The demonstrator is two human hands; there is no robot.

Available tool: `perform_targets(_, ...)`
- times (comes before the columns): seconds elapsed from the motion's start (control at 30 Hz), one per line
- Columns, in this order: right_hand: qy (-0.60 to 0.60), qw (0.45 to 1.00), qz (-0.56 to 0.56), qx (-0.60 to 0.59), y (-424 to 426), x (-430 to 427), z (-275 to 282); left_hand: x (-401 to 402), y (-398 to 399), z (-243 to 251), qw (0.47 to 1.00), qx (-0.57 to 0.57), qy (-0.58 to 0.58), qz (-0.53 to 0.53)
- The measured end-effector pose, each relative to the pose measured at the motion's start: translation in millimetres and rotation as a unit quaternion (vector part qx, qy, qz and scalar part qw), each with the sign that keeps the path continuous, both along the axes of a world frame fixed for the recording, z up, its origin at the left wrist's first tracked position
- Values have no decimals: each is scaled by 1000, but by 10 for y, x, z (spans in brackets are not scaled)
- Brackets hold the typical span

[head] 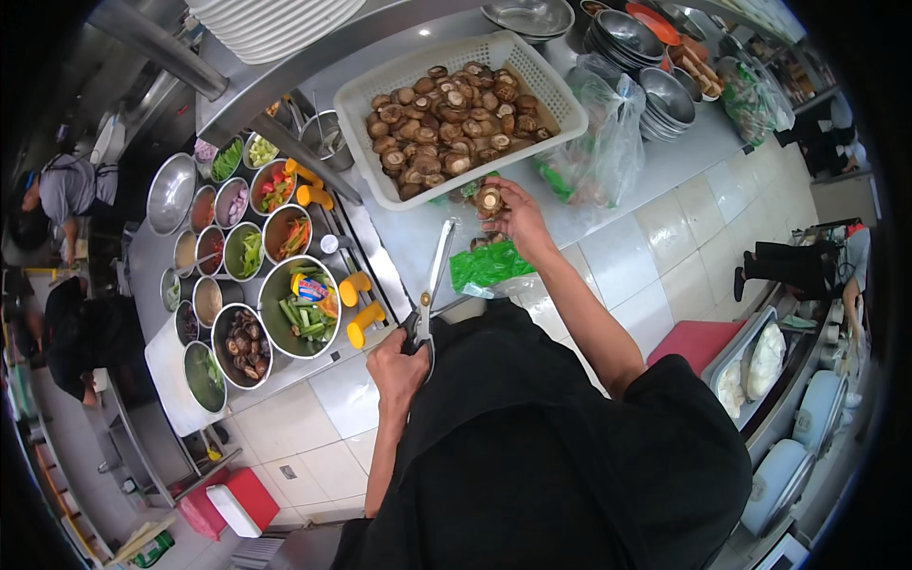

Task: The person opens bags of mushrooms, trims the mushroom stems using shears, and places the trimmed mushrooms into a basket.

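Note:
My left hand (397, 374) grips the black handles of a pair of kitchen scissors (436, 274), whose blades point up and away from me. In my right hand (524, 219) is a shiitake mushroom (489, 200), its gills and pale stem end facing up. Just beyond my hands stands a white perforated plastic basket (360, 153) with many brown shiitake mushrooms (456, 125) in it. Below my right hand lies a green and clear plastic bag (491, 265), with some mushroom pieces showing at its upper edge.
To the left, steel bowls of cut vegetables crowd the counter, including a bowl of mushrooms (244, 349) and a large pot (299, 306). A knotted plastic bag (598, 135) and stacked metal bowls (666, 103) stand right. A steel shelf post (306, 146) rises nearby. Other people work around.

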State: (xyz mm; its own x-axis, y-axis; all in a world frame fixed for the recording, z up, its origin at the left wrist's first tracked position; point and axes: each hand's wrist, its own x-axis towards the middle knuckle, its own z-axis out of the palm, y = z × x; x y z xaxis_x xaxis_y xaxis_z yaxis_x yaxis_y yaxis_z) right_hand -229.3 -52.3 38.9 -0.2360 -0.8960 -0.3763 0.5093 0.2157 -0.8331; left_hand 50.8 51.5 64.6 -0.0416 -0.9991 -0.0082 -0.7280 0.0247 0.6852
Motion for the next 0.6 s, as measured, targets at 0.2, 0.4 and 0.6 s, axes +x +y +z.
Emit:
perform_targets(0.2,-38,997,45,-56,146,112,224,-85,-59,72,995,-78,-35,-43)
perform_targets(0.4,133,981,49,-135,218,358,353,-108,-114,153,992,-95,-60,-52)
perform_targets(0.6,376,889,62,-253,365,531,641,-100,-130,190,991,-105,-63,-53)
